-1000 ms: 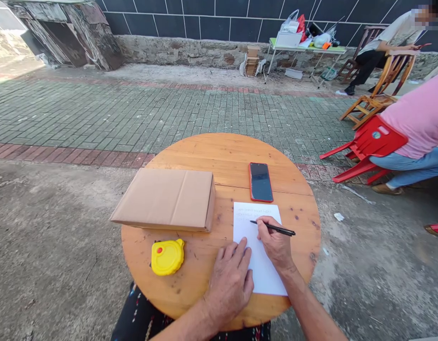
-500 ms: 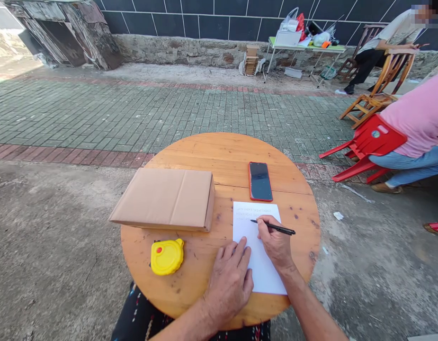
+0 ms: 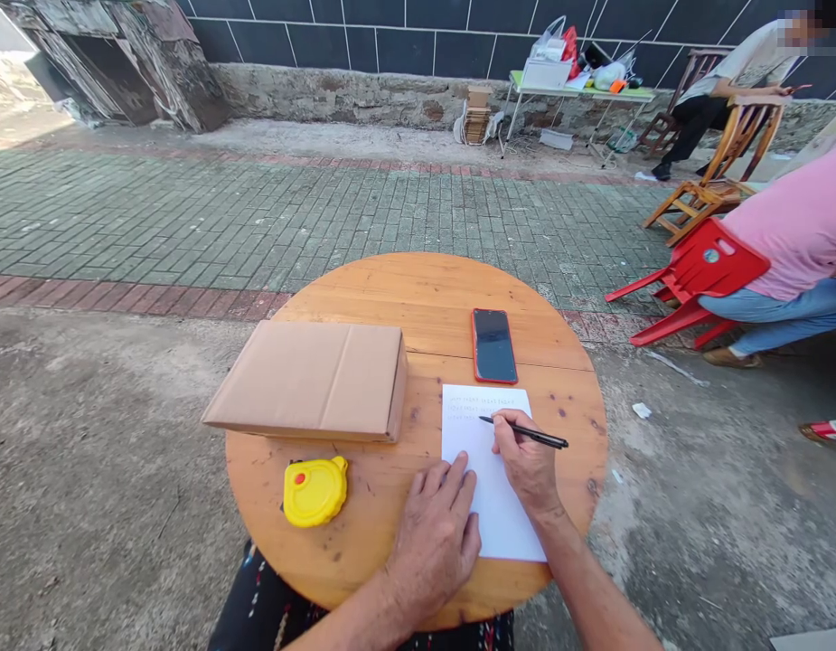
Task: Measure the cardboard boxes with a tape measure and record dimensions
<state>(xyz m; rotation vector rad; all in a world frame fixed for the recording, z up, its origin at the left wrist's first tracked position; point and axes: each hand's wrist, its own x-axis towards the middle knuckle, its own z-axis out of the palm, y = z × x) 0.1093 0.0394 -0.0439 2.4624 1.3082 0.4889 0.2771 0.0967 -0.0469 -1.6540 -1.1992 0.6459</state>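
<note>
My right hand (image 3: 526,466) grips a black pen (image 3: 526,435) with its tip on a white sheet of paper (image 3: 489,470) that bears a few lines of writing at the top. My left hand (image 3: 436,535) lies flat, fingers spread, on the paper's lower left edge and the round wooden table (image 3: 424,307). A phone in a red case (image 3: 494,345) lies face up just beyond the paper. A flat cardboard box (image 3: 309,380) rests on the table's left side, with a yellow tape measure (image 3: 314,491) in front of it.
A person in a pink top sits on a tilted red plastic chair (image 3: 695,271) at the right. Farther back stand a wooden chair (image 3: 722,172), a folding table (image 3: 580,90) with bags, and another seated person. Brick paving and concrete surround the table.
The pen tip has stayed at about the third written line; both hands hold their places. Only the view has shifted slightly.
</note>
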